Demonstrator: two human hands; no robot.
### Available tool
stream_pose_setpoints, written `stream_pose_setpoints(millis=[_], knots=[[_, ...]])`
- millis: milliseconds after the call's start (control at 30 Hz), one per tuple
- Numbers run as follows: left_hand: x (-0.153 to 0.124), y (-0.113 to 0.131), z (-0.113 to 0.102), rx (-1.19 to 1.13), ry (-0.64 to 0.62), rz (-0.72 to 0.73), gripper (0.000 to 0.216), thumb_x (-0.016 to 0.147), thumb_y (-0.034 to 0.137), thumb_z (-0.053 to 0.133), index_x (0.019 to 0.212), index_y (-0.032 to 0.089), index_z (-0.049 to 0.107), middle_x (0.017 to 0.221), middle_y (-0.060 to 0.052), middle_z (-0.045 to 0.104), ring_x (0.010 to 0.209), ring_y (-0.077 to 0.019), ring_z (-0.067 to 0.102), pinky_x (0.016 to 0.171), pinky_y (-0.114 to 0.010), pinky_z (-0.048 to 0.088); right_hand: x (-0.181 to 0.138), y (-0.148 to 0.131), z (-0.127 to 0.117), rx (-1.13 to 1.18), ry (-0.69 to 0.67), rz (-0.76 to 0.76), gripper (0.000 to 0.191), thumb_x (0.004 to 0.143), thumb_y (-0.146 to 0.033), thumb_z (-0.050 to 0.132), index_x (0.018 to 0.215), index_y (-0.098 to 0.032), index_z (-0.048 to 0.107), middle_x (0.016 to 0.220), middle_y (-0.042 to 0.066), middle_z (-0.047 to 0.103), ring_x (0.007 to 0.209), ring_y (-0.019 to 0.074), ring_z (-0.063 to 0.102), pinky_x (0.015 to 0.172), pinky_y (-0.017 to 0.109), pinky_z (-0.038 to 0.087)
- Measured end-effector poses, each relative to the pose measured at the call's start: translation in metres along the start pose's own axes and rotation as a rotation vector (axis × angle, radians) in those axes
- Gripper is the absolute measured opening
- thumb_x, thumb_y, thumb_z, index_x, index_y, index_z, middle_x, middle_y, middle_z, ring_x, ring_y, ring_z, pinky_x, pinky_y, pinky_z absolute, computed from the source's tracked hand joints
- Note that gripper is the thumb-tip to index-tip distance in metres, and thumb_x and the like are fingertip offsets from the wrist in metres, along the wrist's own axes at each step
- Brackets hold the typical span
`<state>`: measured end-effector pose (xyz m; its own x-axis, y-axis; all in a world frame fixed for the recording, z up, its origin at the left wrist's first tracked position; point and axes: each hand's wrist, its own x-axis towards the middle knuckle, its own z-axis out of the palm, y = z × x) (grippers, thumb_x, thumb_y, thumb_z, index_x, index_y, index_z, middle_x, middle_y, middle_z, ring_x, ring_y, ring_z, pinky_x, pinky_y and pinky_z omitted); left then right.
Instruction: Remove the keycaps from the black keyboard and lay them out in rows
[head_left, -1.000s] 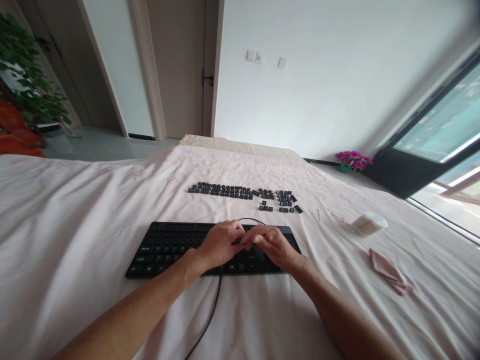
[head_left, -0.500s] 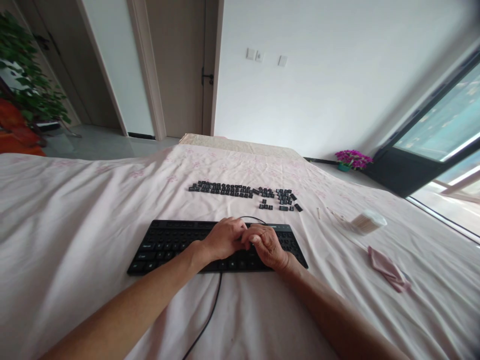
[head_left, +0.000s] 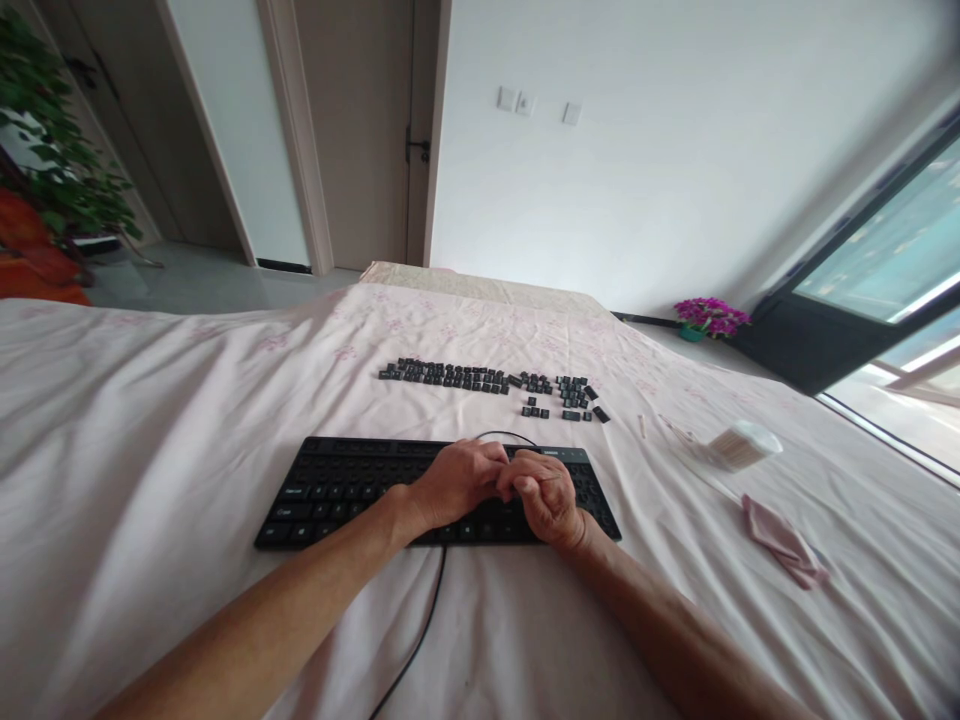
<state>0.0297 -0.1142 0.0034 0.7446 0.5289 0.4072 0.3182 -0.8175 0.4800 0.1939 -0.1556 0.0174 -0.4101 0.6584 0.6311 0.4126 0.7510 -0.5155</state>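
A black keyboard lies on the pale pink bedsheet in front of me, its cable running toward me. Both hands rest on its right half, touching each other. My left hand is curled, fingers pressed down on the keys. My right hand is closed in a pinch on a thin stick, a cotton swab by its look, whose tip pokes out to the right. Rows of loose black keycaps lie on the sheet beyond the keyboard.
A tub of cotton swabs lies tipped at the right, with a folded pink cloth nearer me. Loose swabs lie nearby. A purple flower pot stands on the floor by the window; a green plant is at far left.
Both hands have shifted slightly right along the keyboard and stayed together. The right hand's fingers have curled tighter, and the thin stick now shows.
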Motion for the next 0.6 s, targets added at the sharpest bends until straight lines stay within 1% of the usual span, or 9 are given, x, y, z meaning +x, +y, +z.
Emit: stream_pose_setpoints(millis=[67,200,300,400,500,600], knots=[[0.0002,0.0019,-0.0016,-0.048,0.005,-0.001,0.030,0.091,0.034,0.047,0.072,0.018,0.064,0.085,0.000,0.061,0.078,-0.0126,0.055,0.075,-0.024,0.038,0.0014,-0.0023,-0.0003,0.005,0.015,0.003,0.051,0.097,-0.043,0.025,0.063,-0.019,0.055,0.057,0.002,0.057,0.056,0.0135,0.050,0.059,0.027,0.040],[-0.0009,0.0050,-0.0051,-0.187,0.033,-0.040,0.027,0.091,0.032,0.047,0.075,0.018,0.063,0.081,0.001,0.056,0.080,-0.0126,0.055,0.074,-0.022,0.039,0.0053,-0.0051,0.0001,0.022,0.100,0.045,0.052,0.097,-0.042,0.025,0.061,-0.020,0.055,0.056,0.003,0.057,0.055,0.0142,0.050,0.061,0.029,0.041],[-0.0015,0.0043,-0.0066,-0.263,0.040,-0.116,0.025,0.090,0.033,0.050,0.075,0.018,0.062,0.084,0.000,0.056,0.080,-0.0127,0.055,0.074,-0.022,0.040,0.0074,-0.0045,0.0005,0.036,0.089,0.090,0.052,0.096,-0.043,0.026,0.062,-0.020,0.057,0.057,0.003,0.058,0.056,0.0152,0.051,0.061,0.030,0.042],[-0.0008,0.0018,-0.0071,-0.318,0.052,-0.177,0.018,0.085,0.033,0.057,0.077,0.018,0.062,0.084,0.000,0.057,0.080,-0.0134,0.055,0.073,-0.023,0.041,0.0069,-0.0029,-0.0002,0.013,0.062,0.102,0.051,0.096,-0.045,0.026,0.071,-0.020,0.063,0.061,0.004,0.061,0.061,0.0168,0.053,0.063,0.031,0.043],[0.0007,0.0003,-0.0075,-0.301,0.069,-0.227,0.015,0.081,0.032,0.060,0.078,0.018,0.063,0.079,0.001,0.056,0.073,-0.0125,0.053,0.067,-0.022,0.040,0.0064,-0.0040,-0.0026,-0.030,0.022,0.038,0.049,0.096,-0.045,0.026,0.081,-0.020,0.066,0.070,0.006,0.064,0.071,0.0189,0.056,0.071,0.033,0.045],[0.0020,0.0004,-0.0080,-0.264,0.085,-0.256,0.013,0.079,0.027,0.060,0.071,0.017,0.062,0.073,0.002,0.055,0.068,-0.0117,0.051,0.064,-0.023,0.039,0.0096,-0.0099,-0.0082,-0.005,0.014,-0.054,0.045,0.096,-0.043,0.028,0.089,-0.020,0.066,0.073,0.006,0.064,0.078,0.0197,0.058,0.076,0.034,0.046]])
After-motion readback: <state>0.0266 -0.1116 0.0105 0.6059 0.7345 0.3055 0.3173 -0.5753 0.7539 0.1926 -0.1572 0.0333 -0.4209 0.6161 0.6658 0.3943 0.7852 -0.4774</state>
